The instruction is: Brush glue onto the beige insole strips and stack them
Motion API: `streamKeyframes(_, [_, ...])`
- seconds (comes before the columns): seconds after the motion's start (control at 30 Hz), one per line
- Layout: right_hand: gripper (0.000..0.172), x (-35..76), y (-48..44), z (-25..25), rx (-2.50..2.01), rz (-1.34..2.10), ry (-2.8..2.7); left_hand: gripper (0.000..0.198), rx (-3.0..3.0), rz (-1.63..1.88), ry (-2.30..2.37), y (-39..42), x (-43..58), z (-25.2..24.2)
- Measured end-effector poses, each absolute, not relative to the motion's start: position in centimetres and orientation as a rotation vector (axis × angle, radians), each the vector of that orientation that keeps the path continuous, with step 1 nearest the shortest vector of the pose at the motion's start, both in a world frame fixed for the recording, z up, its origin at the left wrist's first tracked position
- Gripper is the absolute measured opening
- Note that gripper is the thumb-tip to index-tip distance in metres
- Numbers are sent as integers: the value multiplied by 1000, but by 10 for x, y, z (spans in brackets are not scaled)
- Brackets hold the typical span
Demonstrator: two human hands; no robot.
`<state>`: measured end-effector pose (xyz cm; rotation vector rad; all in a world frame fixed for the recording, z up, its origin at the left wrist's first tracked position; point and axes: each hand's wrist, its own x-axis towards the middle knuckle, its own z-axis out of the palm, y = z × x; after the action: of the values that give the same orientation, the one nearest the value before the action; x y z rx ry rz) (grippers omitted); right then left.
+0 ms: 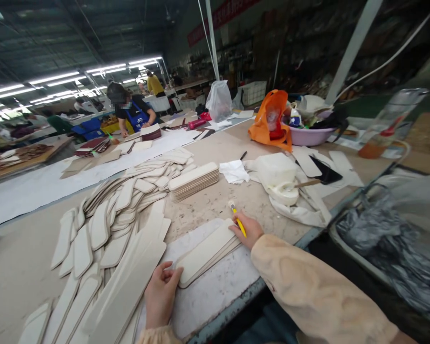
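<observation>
My right hand [249, 230] grips a brush [240, 225] with a yellow handle, its whitish tip pointing away from me. The fingers of this hand also touch the far end of a long cream panel [206, 248] with rounded corners, which lies on a few similar pieces on a white sheet [220, 279]. At the panel's near left end, my left hand [162, 289] pinches the edge between thumb and fingers. Beside it, a fan of longer cream strips [132, 277] overlaps on the table. Beyond the panel stands a neat stack of cream pieces [194, 181].
Loose cream pieces [109, 220] spread across the left. A white tub [276, 168] sits on cloth at right, near a crumpled tissue [234, 172]. Behind are an orange bag [270, 122], a purple basin [311, 136] and a bottle [378, 143]. A co-worker [134, 112] bends over the far table.
</observation>
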<state>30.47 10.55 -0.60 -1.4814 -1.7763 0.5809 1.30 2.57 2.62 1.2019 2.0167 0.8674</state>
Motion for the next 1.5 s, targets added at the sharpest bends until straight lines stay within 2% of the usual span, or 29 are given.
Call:
streamKeyframes(0.13, [17, 308, 107, -5, -1535, 555, -1816, 66, 1189, 847, 2016, 27, 14, 27])
streamKeyframes(0.23, [16, 308, 105, 0, -1547, 397, -1923, 66, 1201, 826, 2028, 28, 14, 28])
streamKeyframes(0.37, [12, 292, 88, 1, -1196, 316, -2134, 65, 1254, 771, 2041, 28, 12, 30])
streamKeyframes(0.5, [17, 267, 68, -6, -955, 285, -2331, 67, 1278, 711, 2088, 31, 11, 34])
streamKeyframes(0.63, [21, 268, 64, -8, -1097, 262, -2314, 67, 1349, 648, 2107, 31, 10, 35])
streamKeyframes(0.8, [11, 297, 75, -4, -1373, 355, -2113, 61, 1388, 671, 2121, 31, 11, 36])
streamKeyframes(0.97, [20, 311, 85, -4, -1542, 394, -1891, 54, 1334, 653, 2134, 35, 11, 36])
streamKeyframes(1.07, [21, 311, 87, -5, -1564, 383, -1831, 52, 1326, 720, 2103, 33, 12, 32])
streamKeyframes(1.2, [22, 310, 87, -7, -1505, 434, -1748, 47, 1254, 983, 2005, 21, 17, 29])
streamKeyframes(1.37, [31, 309, 87, -9, -1432, 581, -1544, 45, 943, 1349, 1753, -2, 39, 43])
streamKeyframes(1.5, [35, 309, 87, -6, -1382, 658, -1474, 39, 709, 1435, 1527, -20, 67, 52])
